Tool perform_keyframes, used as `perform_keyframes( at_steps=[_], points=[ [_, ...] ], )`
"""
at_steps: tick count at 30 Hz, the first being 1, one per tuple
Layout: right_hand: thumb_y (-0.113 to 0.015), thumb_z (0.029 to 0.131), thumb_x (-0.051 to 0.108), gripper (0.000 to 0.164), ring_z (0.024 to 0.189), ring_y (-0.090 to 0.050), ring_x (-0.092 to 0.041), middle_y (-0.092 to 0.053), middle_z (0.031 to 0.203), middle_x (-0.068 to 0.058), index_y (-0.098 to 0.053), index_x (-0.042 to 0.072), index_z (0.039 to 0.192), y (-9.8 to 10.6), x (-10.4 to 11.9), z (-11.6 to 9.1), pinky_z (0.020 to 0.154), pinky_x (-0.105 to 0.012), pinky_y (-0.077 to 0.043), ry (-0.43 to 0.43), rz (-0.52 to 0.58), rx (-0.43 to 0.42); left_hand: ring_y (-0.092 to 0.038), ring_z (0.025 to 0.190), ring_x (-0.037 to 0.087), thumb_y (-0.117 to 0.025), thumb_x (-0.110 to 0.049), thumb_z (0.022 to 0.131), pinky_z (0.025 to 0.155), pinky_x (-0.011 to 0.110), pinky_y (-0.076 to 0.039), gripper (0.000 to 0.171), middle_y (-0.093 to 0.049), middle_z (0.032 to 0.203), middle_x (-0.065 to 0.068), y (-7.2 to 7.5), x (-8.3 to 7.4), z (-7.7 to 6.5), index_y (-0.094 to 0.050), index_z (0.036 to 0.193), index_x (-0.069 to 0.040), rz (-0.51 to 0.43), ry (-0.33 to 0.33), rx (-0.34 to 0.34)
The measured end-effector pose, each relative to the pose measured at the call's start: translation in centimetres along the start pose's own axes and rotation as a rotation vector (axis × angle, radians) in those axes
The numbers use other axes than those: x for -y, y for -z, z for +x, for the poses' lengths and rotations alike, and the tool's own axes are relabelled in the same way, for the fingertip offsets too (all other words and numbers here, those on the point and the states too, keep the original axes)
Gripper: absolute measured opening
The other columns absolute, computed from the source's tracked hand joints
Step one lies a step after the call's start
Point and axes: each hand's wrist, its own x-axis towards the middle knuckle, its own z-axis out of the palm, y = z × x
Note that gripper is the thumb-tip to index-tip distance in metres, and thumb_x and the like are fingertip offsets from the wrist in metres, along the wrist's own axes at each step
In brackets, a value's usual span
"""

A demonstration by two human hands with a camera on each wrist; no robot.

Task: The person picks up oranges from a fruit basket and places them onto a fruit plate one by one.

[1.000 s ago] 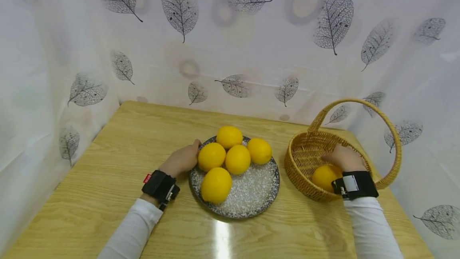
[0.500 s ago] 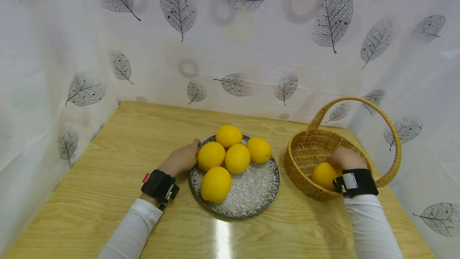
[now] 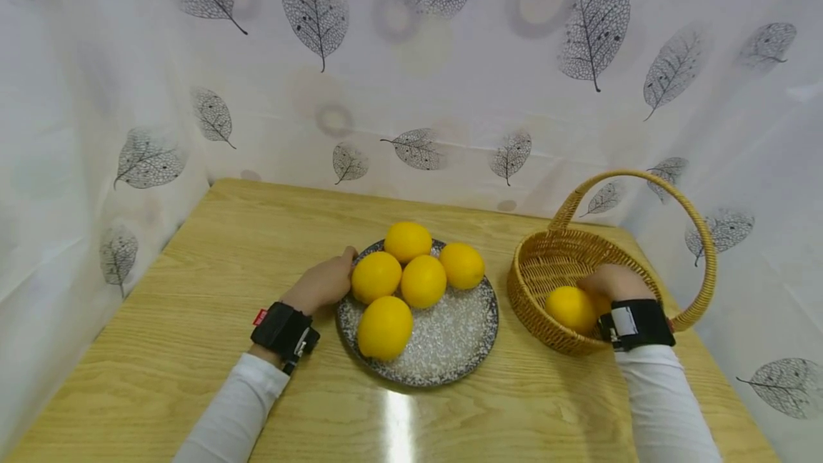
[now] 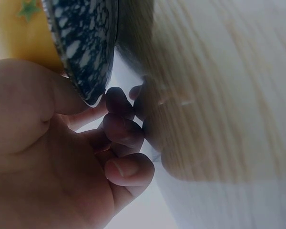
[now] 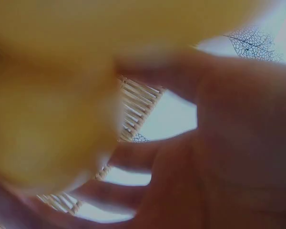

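Note:
Several yellow lemons, one of them a lemon near the front, lie on a speckled grey plate with a dark rim. My left hand grips the plate's left edge. In the left wrist view its thumb lies over the rim, with curled fingers below, close to the tabletop. A green star-shaped mark shows on a lemon there. Inside the wicker basket, my right hand holds a lemon between thumb and fingers, mostly hidden from above. Another lemon sits beside it.
The basket's tall arched handle rises at the right, beside my right forearm. Both things stand on a wooden table, the plate left of the basket. A leaf-printed white curtain hangs behind and at both sides.
In the basket, the visible lemon has shifted left, and part of a second one now shows by my right hand. The right fingers have drawn in. My left hand stays on the plate.

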Motion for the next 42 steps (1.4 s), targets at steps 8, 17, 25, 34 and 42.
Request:
perform_keyframes(
  at_steps=[8,17,25,34,42],
  points=[
    [-0.049,0.102,0.048,0.08,0.124,-0.05,-0.059,-0.046,0.138,-0.046,-0.041,-0.022,0.14,-0.4,0.2,0.9,0.103,-0.067,-0.042,0.096,0.064,0.074,-0.062,0.091,0.023,-0.034,-0.011,0.108,0.085,0.041,-0.053,0.04,-0.069,0.121,0.022,-0.1,-0.1,0.1,-0.038,0.145,0.004,-0.004,-0.003,0.003],
    [-0.054,0.101,0.039,0.08,0.119,-0.052,-0.056,-0.036,0.143,-0.05,-0.025,-0.017,0.15,0.3,0.2,1.0,0.089,-0.054,-0.053,0.159,0.064,0.064,-0.061,0.088,0.023,-0.034,-0.011,0.108,0.081,0.04,-0.052,0.038,-0.069,0.115,0.021,0.2,0.1,0.2,-0.039,0.143,0.004,0.005,-0.009,-0.002],
    [-0.057,0.098,0.028,0.09,0.096,-0.059,-0.039,-0.032,0.139,-0.05,-0.004,-0.02,0.152,0.1,0.4,1.2,0.073,-0.043,-0.06,0.124,0.237,0.129,-0.062,0.09,0.023,-0.034,-0.008,0.106,0.084,0.042,-0.053,0.04,-0.069,0.117,0.023,0.1,0.1,0.0,-0.038,0.143,0.005,0.003,-0.008,-0.002],
    [-0.059,0.098,0.034,0.092,0.104,-0.056,-0.043,-0.032,0.141,-0.049,-0.004,-0.015,0.154,0.0,0.3,1.2,0.074,-0.041,-0.057,0.085,0.232,0.108,-0.062,0.09,0.023,-0.033,-0.01,0.107,0.084,0.041,-0.053,0.04,-0.069,0.117,0.022,0.1,-0.1,0.0,-0.038,0.144,0.005,0.006,-0.009,-0.002],
    [-0.063,0.096,0.033,0.089,0.092,-0.061,-0.04,-0.039,0.136,-0.049,-0.013,-0.015,0.152,-0.3,0.4,1.2,0.067,-0.042,-0.057,0.086,0.215,0.039,-0.061,0.09,0.022,-0.034,-0.009,0.107,0.084,0.04,-0.053,0.04,-0.069,0.117,0.021,0.1,0.0,-0.1,-0.038,0.144,0.004,0.009,-0.007,-0.002]
  ],
)
